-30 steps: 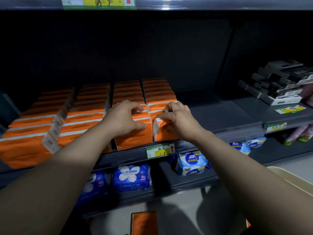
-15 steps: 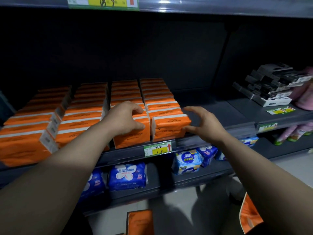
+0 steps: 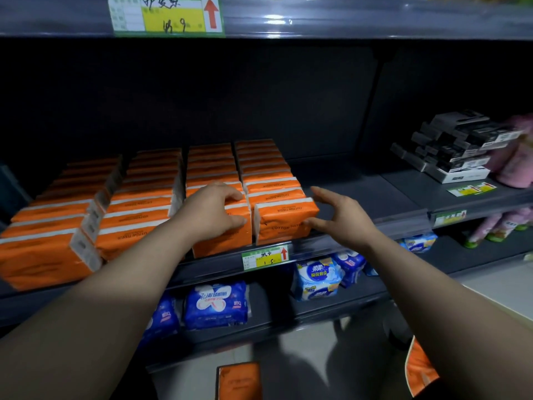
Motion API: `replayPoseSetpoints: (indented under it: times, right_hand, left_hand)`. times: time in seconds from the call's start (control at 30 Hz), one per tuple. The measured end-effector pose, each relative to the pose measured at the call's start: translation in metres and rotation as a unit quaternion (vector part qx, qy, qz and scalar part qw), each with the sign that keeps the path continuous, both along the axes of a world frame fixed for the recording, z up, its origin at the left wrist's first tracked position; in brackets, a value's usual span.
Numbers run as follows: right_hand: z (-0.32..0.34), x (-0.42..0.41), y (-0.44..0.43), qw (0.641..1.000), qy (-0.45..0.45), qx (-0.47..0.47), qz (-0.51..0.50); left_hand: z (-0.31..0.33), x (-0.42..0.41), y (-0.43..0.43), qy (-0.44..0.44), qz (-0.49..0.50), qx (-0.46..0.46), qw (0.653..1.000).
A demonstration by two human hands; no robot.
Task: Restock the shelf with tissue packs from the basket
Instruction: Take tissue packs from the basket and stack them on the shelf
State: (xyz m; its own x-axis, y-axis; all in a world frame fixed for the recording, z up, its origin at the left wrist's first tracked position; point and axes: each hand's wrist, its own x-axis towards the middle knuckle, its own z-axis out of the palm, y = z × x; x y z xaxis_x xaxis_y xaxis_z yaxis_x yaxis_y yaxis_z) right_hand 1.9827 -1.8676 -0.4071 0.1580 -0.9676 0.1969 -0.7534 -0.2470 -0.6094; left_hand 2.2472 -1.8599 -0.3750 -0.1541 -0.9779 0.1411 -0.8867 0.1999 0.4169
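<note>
Right hand (image 3: pixel 343 223) opened, beside front tissue pack (image 3: pixel 284 223)

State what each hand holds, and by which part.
Left hand grips the front orange plastic-wrapped tissue pack by its top front edge. Right hand is open, holding nothing.

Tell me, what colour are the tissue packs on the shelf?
The tissue packs are orange with a white stripe; head view shows it.
</note>
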Motion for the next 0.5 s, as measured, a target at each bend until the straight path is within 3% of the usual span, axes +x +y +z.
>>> replayPoseSetpoints:
  times: [0.5]
  right_hand:
    - [0.025,-0.101,0.073,0.985,0.152,-0.047,-0.061]
  left_hand:
    - [0.003,-0.129,0.017,0.022,-0.125,-0.095,0.987]
